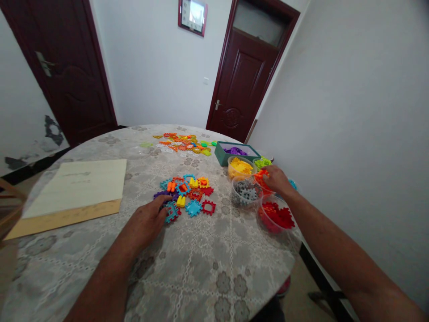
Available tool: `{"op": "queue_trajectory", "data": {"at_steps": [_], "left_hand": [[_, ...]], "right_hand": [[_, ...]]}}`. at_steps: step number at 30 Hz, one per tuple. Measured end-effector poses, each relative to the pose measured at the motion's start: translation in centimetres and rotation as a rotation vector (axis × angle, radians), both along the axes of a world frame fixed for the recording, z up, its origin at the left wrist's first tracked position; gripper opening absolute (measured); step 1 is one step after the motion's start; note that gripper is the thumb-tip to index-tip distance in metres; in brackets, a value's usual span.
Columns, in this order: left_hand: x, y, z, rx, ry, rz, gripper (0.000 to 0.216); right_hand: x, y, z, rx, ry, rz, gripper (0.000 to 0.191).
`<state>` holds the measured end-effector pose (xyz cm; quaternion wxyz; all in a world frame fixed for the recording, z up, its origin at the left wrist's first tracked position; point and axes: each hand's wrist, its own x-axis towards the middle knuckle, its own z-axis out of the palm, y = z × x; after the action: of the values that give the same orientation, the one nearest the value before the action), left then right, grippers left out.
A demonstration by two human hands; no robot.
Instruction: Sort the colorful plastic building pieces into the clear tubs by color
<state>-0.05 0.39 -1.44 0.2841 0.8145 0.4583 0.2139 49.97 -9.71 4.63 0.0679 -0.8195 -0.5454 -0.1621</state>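
Observation:
My left hand (147, 220) rests on the round table (201, 268), fingers curled at the near edge of a pile of coloured plastic interlocking pieces (187, 194); its fingertips touch a blue piece (172, 212). My right hand (275, 179) reaches over a clear bowl of orange pieces (259, 176), fingers bent down into it and partly hidden. Around it stand a bowl of grey pieces (246, 192), a bowl of red pieces (276, 217) and a bowl of yellow pieces (239, 166).
A green box (221, 154) with purple pieces and a bowl of green pieces (263, 162) sit behind. A second pile of pieces (182, 144) lies farther back. Paper sheets (77, 183) lie left. The bowls stand near the table's right edge. Two dark doors behind.

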Motion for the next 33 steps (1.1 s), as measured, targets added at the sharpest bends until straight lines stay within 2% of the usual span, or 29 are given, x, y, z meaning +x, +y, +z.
{"op": "queue_trajectory", "data": {"at_steps": [6,9,11,14,17,20,22,25,27,29,33], "left_hand": [[0.0,-0.6,0.6,-0.033,-0.134,0.046,0.05],[0.2,-0.9,0.8,-0.172,-0.225,0.071,0.047],[0.3,-0.9,0.7,-0.277,-0.292,0.079,0.046],[0.4,-0.9,0.6,-0.321,-0.337,0.06,0.042],[0.3,-1.0,0.7,-0.269,-0.288,0.075,0.037],[0.3,-1.0,1.0,-0.244,-0.242,0.131,0.034],[0.2,-0.8,1.0,-0.242,-0.273,0.174,0.034],[0.2,-0.6,0.7,-0.25,-0.385,0.227,0.035],[0.2,-0.4,0.4,-0.266,-0.448,0.236,0.035],[0.3,-0.3,0.1,-0.27,-0.475,0.229,0.035],[1.0,-0.6,-0.2,-0.334,-0.492,0.184,0.038]], "right_hand": [[-0.6,-0.7,-0.3,-0.097,-0.052,0.086,0.036],[-0.6,-1.3,-0.2,-0.085,-0.128,0.08,0.032],[-1.3,-1.7,0.1,-0.009,-0.176,0.086,0.031],[-4.9,-2.4,0.9,0.176,-0.133,0.195,0.03],[-11.4,-2.7,1.1,0.224,0.115,0.382,0.028],[-18.8,-1.9,-0.5,0.061,0.338,0.565,0.028],[-23.0,-1.0,-2.4,-0.007,0.376,0.646,0.035],[-27.1,0.3,-5.3,-0.074,0.276,0.569,0.04],[-28.3,0.8,-6.8,-0.093,0.223,0.481,0.036],[-28.6,1.0,-7.9,-0.059,0.228,0.467,0.03],[-27.8,0.5,-8.9,0.128,0.336,0.615,0.035]]}}
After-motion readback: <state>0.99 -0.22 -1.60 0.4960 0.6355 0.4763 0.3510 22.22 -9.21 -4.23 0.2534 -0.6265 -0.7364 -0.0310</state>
